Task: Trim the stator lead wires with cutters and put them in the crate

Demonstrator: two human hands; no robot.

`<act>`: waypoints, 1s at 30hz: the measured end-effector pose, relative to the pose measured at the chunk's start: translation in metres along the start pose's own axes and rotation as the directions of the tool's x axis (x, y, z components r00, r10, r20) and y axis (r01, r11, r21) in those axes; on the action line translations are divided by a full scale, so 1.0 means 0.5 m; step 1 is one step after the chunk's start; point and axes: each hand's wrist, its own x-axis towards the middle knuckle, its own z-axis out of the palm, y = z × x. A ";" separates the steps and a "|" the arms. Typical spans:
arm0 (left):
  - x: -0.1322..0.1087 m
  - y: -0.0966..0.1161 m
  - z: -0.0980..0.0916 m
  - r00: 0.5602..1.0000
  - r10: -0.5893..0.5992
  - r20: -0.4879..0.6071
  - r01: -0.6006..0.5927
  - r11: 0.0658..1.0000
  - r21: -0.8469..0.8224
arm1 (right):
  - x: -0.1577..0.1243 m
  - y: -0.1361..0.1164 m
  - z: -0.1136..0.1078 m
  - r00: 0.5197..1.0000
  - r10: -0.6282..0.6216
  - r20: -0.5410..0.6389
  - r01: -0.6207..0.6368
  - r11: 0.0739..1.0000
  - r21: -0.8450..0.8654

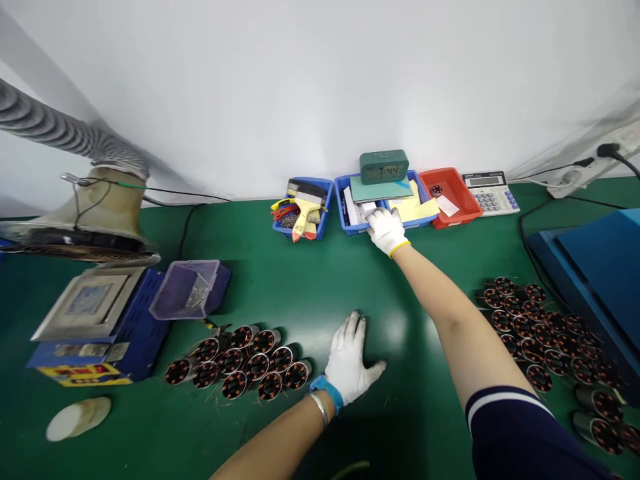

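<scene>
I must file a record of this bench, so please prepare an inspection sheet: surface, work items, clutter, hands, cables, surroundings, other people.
Surface: green tabletop, with fine strands around the left cylinders.
Work items: divided blue bin with papers; left cylinders and right cylinders, showing copper-coloured windings.
Clutter: tool bin, red bin, calculator, purple tub.
Left hand: gloved, spread palm down on the tabletop.
Right hand: gloved, fingers at the divided bin's left compartment; grip unclear.
Cables: black cable at right, another behind the purple tub; plugs in the power strip.
Surroundings: white wall, extraction hood at left.
Other people: nothing seen.
</scene>
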 end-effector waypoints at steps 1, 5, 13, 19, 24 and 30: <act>0.000 0.000 0.001 1.000 0.001 -0.003 -0.001 1.000 -0.001 | 0.001 -0.005 -0.004 1.000 0.012 -0.004 -0.012 1.000 0.004; -0.002 0.000 0.004 1.000 -0.008 -0.021 0.008 1.000 0.021 | -0.013 -0.010 -0.035 0.998 0.048 -0.050 -0.047 0.999 0.022; -0.005 -0.002 0.007 1.000 0.002 -0.022 -0.002 0.999 0.034 | -0.069 0.059 -0.011 0.827 0.550 -0.119 -0.544 0.835 0.078; -0.003 0.001 0.005 1.000 -0.017 -0.006 0.017 0.999 0.050 | -0.101 0.109 -0.013 0.824 0.516 -0.235 -0.526 0.850 0.024; -0.002 0.004 0.003 1.000 -0.026 0.013 0.025 0.999 0.036 | -0.134 0.201 -0.031 0.658 0.685 -0.313 -0.710 0.703 0.045; 0.001 0.006 -0.001 0.999 -0.030 0.020 0.030 0.999 0.025 | -0.112 0.166 -0.039 0.740 0.627 -0.244 -0.634 0.771 0.060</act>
